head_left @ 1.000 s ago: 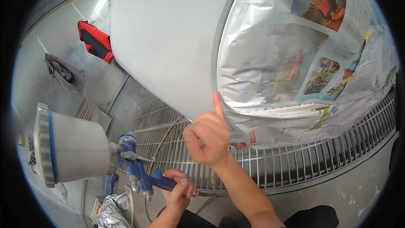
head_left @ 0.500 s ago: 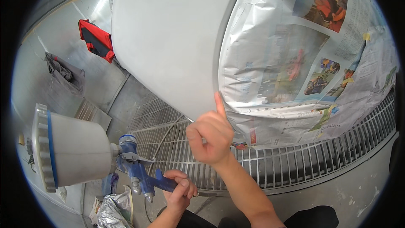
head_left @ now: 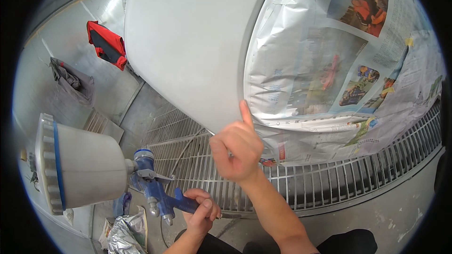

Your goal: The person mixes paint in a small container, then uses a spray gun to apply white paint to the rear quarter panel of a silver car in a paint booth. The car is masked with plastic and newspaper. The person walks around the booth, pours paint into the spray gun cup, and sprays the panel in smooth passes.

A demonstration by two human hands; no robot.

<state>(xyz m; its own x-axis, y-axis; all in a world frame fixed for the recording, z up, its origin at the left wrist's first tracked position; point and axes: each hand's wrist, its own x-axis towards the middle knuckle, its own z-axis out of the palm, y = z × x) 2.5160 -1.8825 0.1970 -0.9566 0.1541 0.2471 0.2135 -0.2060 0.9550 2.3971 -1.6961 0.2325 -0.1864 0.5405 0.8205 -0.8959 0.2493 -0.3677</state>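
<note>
My left hand is closed around the handle of a blue spray gun. The gun lies tilted sideways, its big whitish paint cup with a ribbed lid and blue band pointing left. My right hand holds nothing; its index finger stretches up while the other fingers curl in. That fingertip is at the edge of a smooth light-grey body panel, where it meets masking newspaper. Whether the tip touches the surface I cannot tell.
Metal floor grating runs beneath the panel, with a hose over it. A red and black cloth and a grey cloth hang by the left wall. Crumpled foil and paper lie at the lower left.
My right hand has shifted very slightly, its index finger still at the panel's edge. The spray gun and my left hand have hardly moved.
</note>
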